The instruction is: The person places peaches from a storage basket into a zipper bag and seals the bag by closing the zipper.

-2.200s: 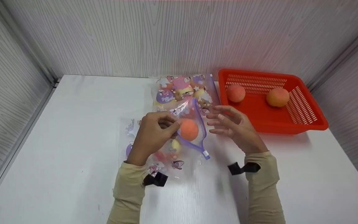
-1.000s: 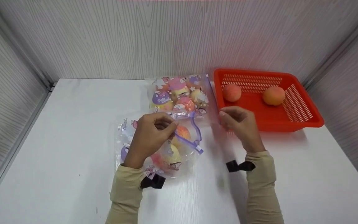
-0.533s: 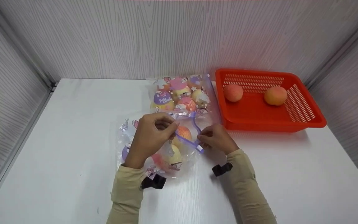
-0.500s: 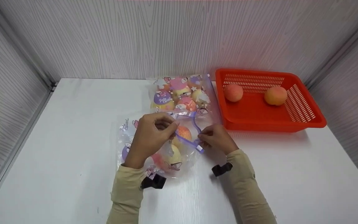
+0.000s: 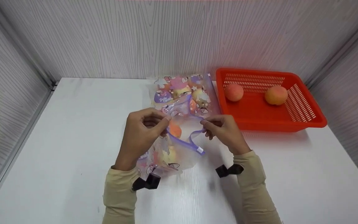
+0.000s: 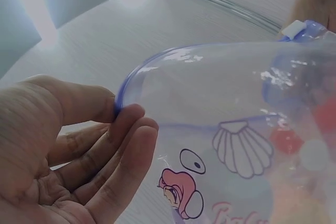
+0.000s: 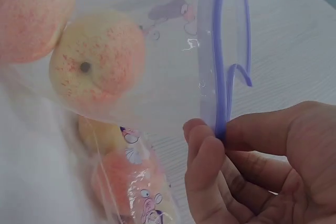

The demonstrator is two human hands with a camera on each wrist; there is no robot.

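In the head view, a clear printed zip bag [image 5: 185, 160] with a purple zip edge is held up with its mouth spread apart. My left hand [image 5: 141, 133] pinches one side of the zip edge between thumb and fingers. On the opposite side my right hand [image 5: 227, 132] pinches the other zip edge, plain in the right wrist view. A white slider [image 5: 200, 150] sits at the near end of the zip. Peaches lie inside the bag, one orange-pink peach [image 5: 175, 129] showing near the mouth and another peach [image 7: 100, 66] through the film.
Behind it, a second printed zip bag [image 5: 179, 84] full of peaches lies on the white table [image 5: 82, 130]. At the right stands a red plastic basket [image 5: 272, 126] holding a pink peach [image 5: 234, 92] and a yellow-orange peach [image 5: 276, 95]. A wall panel [image 5: 135, 37] closes the back.
My right hand came from beside the basket down to the zip edge and pinched it. Since then both hands have risen and moved apart, lifting the bag and widening its mouth.
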